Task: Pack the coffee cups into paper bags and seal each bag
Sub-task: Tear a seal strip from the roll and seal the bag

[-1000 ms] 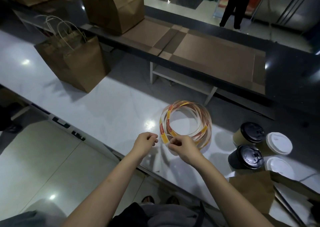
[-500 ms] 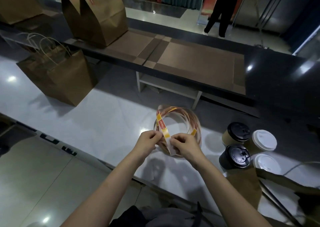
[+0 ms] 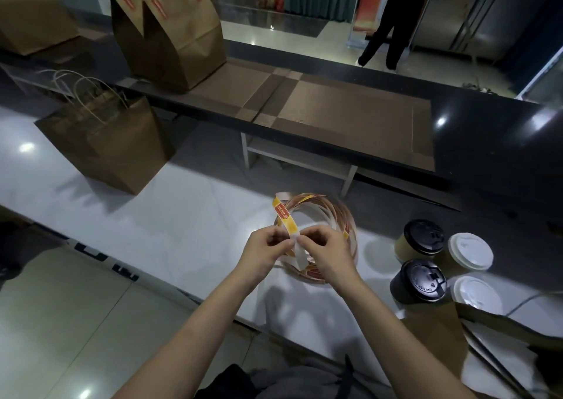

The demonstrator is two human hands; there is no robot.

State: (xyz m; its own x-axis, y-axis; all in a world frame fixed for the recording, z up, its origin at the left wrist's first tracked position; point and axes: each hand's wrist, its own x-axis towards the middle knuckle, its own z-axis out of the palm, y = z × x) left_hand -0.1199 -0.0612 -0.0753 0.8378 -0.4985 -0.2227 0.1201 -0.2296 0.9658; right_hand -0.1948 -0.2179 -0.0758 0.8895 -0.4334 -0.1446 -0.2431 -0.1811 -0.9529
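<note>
Our left hand (image 3: 265,254) and right hand (image 3: 326,254) meet above the countertop's near edge. Each pinches the free end of the seal strip (image 3: 285,219) between thumb and fingertips. The strip rises from the sticker coil (image 3: 338,215), which lies on the countertop (image 3: 195,225) just behind the hands. Four lidded coffee cups (image 3: 422,281) stand clustered toward the near right edge, near the coil. A flat paper bag (image 3: 432,337) lies at the near edge in front of them. A wide stretch of white surface separates the hands from the upright handled bag (image 3: 115,145) at far left. A raised dark shelf (image 3: 487,142) along the far edge carries a sealed bag (image 3: 176,39).
</note>
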